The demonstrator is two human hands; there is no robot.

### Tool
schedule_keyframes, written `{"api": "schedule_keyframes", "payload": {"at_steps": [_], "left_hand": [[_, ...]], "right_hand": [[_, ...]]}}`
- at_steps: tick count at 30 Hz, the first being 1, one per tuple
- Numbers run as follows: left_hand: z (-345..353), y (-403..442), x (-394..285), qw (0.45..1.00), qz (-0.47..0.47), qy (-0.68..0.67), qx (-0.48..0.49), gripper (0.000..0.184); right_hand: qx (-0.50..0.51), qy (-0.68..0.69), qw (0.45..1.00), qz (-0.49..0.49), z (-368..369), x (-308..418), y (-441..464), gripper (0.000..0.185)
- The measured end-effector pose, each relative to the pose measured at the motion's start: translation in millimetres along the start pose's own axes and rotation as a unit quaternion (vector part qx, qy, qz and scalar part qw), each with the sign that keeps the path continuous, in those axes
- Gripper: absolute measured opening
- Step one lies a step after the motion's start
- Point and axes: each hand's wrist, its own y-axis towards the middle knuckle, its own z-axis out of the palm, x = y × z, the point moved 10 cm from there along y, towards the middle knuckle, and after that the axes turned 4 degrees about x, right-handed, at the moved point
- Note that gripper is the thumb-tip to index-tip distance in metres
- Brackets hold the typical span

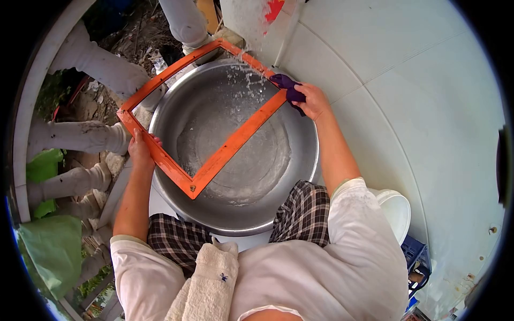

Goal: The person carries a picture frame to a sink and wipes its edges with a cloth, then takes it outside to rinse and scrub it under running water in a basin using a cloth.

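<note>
An orange rectangular frame (230, 145) is held tilted over a large round metal basin (243, 179). My left hand (141, 150) is closed round its lower left side. My right hand (312, 101) grips a dark purple cloth (288, 88), which is pressed around the frame's right corner. Water (247, 69) falls from the top onto the frame's upper side and splashes into the basin. Shallow water seems to lie on the basin's bottom.
White balusters (80, 138) stand along the left, with green cloth (52, 251) near them. A white wall (407, 101) curves along the right. A white bucket (395, 214) and a blue crate (415, 254) sit at the lower right. A towel (210, 278) hangs over my front.
</note>
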Motion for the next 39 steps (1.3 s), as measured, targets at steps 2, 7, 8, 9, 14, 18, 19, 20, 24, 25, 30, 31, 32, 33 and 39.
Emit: {"api": "schedule_keyframes", "payload": {"at_steps": [2, 7, 8, 9, 14, 18, 19, 20, 24, 25, 30, 31, 32, 33, 39], "left_hand": [[8, 0, 13, 0.999, -0.033, 0.000, -0.011, 0.037], [30, -11, 33, 0.996, -0.084, -0.012, -0.030, 0.036], [32, -13, 40, 0.994, -0.099, -0.014, -0.041, 0.035], [42, -24, 49, 0.994, -0.102, -0.019, -0.045, 0.035], [33, -16, 69, 0.993, -0.103, -0.046, -0.025, 0.036], [32, -5, 57, 0.996, -0.088, -0.025, -0.015, 0.038], [33, -5, 52, 0.996, -0.083, -0.018, -0.018, 0.039], [34, -5, 45, 0.997, -0.078, -0.010, -0.020, 0.039], [38, -7, 24, 0.999, -0.026, 0.035, -0.017, 0.039], [38, -7, 23, 0.999, -0.021, 0.031, -0.013, 0.039], [36, -2, 35, 1.000, 0.010, 0.024, -0.002, 0.038], [35, -1, 37, 1.000, 0.008, 0.024, -0.005, 0.038], [35, -1, 38, 1.000, 0.005, 0.023, -0.009, 0.039], [34, -1, 39, 1.000, 0.003, 0.021, -0.015, 0.039], [30, 7, 58, 0.999, -0.046, 0.005, -0.008, 0.039]], "right_hand": [[-0.086, -0.217, 0.972, -0.024, -16, -14, 19, 0.029], [-0.253, -0.563, 0.735, -0.281, 0, 13, 17, 0.030], [-0.247, -0.550, 0.764, -0.228, 0, 15, 17, 0.031], [-0.242, -0.555, 0.765, -0.222, -10, 20, 9, 0.032], [-0.205, -0.578, 0.761, -0.210, 26, 2, -37, 0.041], [-0.174, -0.624, 0.738, -0.190, 73, -30, -73, 0.043], [-0.170, -0.614, 0.749, -0.182, 73, -31, -72, 0.041], [-0.167, -0.604, 0.760, -0.175, 72, -31, -70, 0.040], [-0.186, -0.601, 0.767, -0.127, 35, -8, -38, 0.035], [-0.222, -0.595, 0.761, -0.132, 18, 2, -28, 0.032], [-0.323, -0.567, 0.745, -0.140, -46, 29, -6, 0.027], [-0.333, -0.557, 0.745, -0.151, -51, 30, -13, 0.027], [-0.342, -0.549, 0.745, -0.163, -50, 34, -22, 0.027], [-0.344, -0.476, 0.791, -0.171, -41, 44, -45, 0.027], [-0.193, -0.493, 0.795, -0.298, 5, 49, -81, 0.023]]}}
